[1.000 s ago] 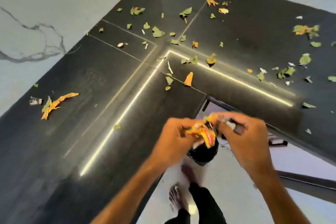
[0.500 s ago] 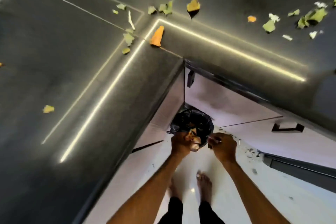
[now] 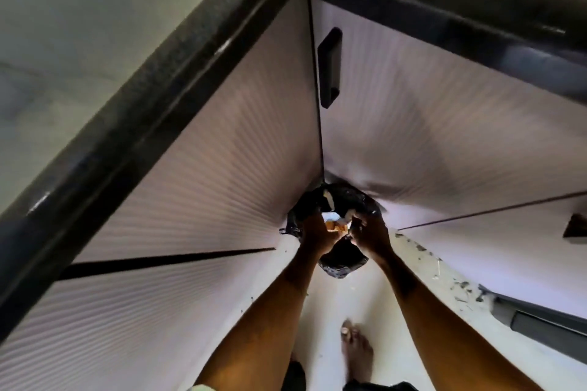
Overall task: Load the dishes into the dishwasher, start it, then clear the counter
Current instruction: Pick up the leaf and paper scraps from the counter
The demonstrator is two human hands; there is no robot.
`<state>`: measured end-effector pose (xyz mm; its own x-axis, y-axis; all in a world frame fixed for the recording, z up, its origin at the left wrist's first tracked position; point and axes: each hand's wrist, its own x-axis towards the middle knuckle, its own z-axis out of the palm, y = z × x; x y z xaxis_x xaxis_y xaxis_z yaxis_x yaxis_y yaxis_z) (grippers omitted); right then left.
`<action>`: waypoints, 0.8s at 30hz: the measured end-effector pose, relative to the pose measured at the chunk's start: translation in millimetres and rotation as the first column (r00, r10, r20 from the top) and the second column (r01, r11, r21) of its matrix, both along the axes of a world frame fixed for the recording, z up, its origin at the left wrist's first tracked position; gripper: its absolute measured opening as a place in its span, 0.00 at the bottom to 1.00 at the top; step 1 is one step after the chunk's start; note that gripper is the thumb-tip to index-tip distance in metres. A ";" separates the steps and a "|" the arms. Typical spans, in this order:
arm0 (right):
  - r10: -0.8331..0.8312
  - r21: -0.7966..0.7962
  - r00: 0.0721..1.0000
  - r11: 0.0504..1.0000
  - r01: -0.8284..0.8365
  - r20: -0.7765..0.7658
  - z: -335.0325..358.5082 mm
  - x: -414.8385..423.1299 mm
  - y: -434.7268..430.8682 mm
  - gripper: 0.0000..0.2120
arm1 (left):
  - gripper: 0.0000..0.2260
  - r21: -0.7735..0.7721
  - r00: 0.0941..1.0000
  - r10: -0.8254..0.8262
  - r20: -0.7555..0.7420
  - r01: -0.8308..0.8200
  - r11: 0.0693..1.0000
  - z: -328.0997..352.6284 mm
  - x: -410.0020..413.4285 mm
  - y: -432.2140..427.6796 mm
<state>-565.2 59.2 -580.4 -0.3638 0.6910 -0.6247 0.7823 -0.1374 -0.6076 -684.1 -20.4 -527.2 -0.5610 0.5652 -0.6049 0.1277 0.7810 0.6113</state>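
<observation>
Black bin bag (image 3: pixel 341 262) lies beneath the left hand (image 3: pixel 317 233), which clutches orange scraps (image 3: pixel 334 225) above its mouth; the right hand (image 3: pixel 371 235), just beside, shows no readable grip. Releasing low inside the bag should prevent spills.

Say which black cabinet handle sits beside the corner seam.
The upright black bar handle high up; the other dark handle is cut off at the right edge.

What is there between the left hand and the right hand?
Head view: orange and white scraps, over the black bin bag.
</observation>
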 end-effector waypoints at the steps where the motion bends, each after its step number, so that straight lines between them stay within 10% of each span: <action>1: -0.027 -0.031 1.000 0.999 0.027 0.001 -14.3 5.0 0.6 0.20 | 0.27 -0.012 1.000 -0.017 -0.003 0.017 1.000 7.4 0.3 -1.2; 6: -0.135 -0.106 0.991 0.985 0.132 -0.020 -29.1 34.7 -0.9 0.28 | 0.32 -0.068 0.995 -0.089 -0.046 0.086 0.994 53.2 4.9 -8.4; 16: -0.453 -0.278 0.862 0.879 0.388 -0.230 223.0 28.9 -44.1 0.21 | 0.17 -0.019 0.979 -0.180 -0.093 0.179 0.984 227.7 31.9 -36.1; 24: -0.197 0.019 0.900 0.975 0.221 -0.389 450.1 12.9 -69.5 0.18 | 0.18 0.246 0.914 -0.261 -0.310 0.343 0.907 424.3 27.7 -72.4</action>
